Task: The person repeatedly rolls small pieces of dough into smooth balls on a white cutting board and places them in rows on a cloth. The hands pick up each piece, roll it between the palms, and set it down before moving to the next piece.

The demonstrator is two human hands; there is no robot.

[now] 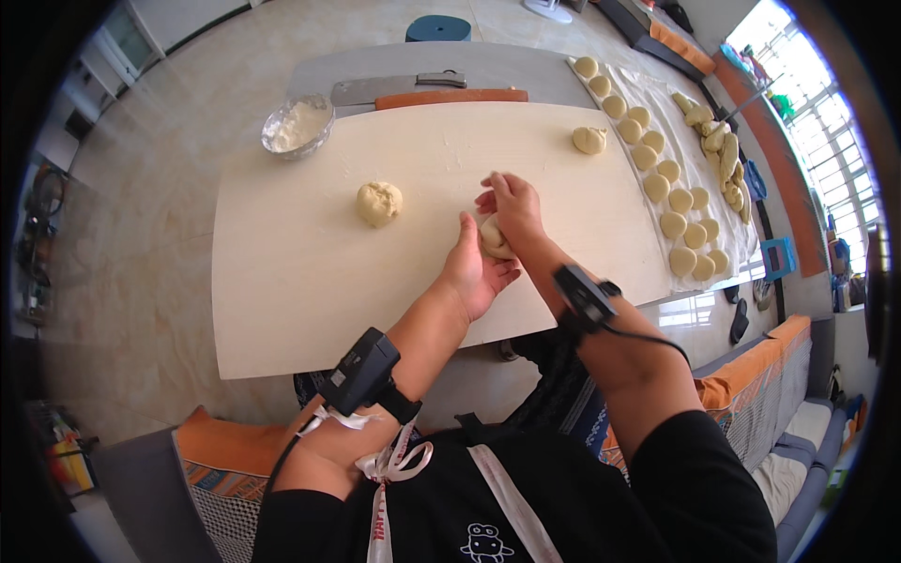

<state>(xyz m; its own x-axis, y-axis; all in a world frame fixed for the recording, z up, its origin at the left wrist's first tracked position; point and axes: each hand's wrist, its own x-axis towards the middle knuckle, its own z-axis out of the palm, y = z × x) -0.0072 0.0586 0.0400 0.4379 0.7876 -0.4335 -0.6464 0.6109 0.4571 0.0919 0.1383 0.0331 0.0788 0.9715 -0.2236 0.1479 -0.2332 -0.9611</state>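
Observation:
Between my two hands, over the middle of the pale wooden board (310, 281), is a lump of dough (494, 239). My left hand (475, 271) cups it from below and the left, thumb up. My right hand (515, 204) is against its upper right side, fingers curled and partly hiding it. A rough dough ball (379, 204) sits on the board to the left of my hands. Another small dough piece (590, 140) rests near the board's upper right corner.
A glass bowl of flour (298, 128) stands at the upper left corner. Beyond the board lie a cleaver (383, 87) and an orange-brown strip (450, 98). On the right, a white cloth (676, 134) holds several round dough pieces (657, 188) and twisted dough pieces (728, 158).

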